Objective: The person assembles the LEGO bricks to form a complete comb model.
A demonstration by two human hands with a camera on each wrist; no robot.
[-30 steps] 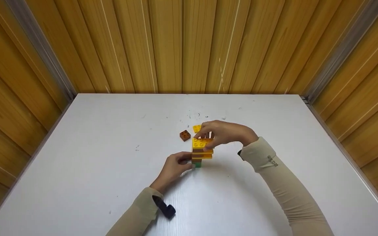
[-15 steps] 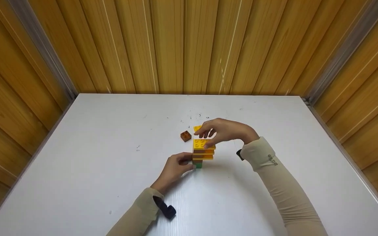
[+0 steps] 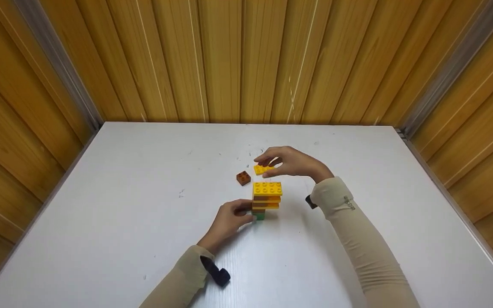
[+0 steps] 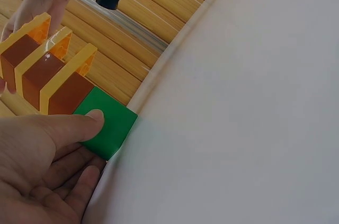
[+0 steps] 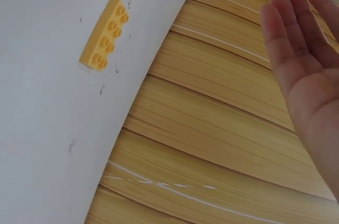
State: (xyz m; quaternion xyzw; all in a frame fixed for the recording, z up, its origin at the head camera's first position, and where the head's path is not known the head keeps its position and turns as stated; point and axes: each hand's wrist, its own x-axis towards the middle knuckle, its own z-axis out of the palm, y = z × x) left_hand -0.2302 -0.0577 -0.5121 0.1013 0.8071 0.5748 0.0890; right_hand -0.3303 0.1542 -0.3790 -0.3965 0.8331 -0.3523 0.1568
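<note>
While a person's left hand (image 3: pixel 228 219) steadies a block tower (image 3: pixel 266 200) on a white table (image 3: pixel 144 192), the right hand (image 3: pixel 294 162) hangs just beyond it, holding nothing. Seen at the top of the tower a moment earlier, that hand has since moved to the tower's far side, over a loose yellow plate (image 5: pixel 100 33). The move leaves the top yellow plate (image 3: pixel 267 188) free of fingers and lying level, which suggests that this layer is in place and the right hand is free for other work. Its thumb and fingers are curved and parted, the loose yellow plate untouched below them. The left hand has not let go: its thumb presses the green block (image 4: pixel 114 123) at the tower's foot while its fingers reach round the other side. Those fingers are partly hidden, so how firmly they grip is hard to say from here. Above the green block, three brown blocks (image 4: pixel 44 72) alternate with three yellow plates (image 4: pixel 68 72), which jut out to the tower's right. A spare brown brick (image 3: pixel 243 178) sits beyond the tower and slightly to its left. Wood-grain panels (image 3: pixel 221 64) rise behind the tower, well apart from it.
</note>
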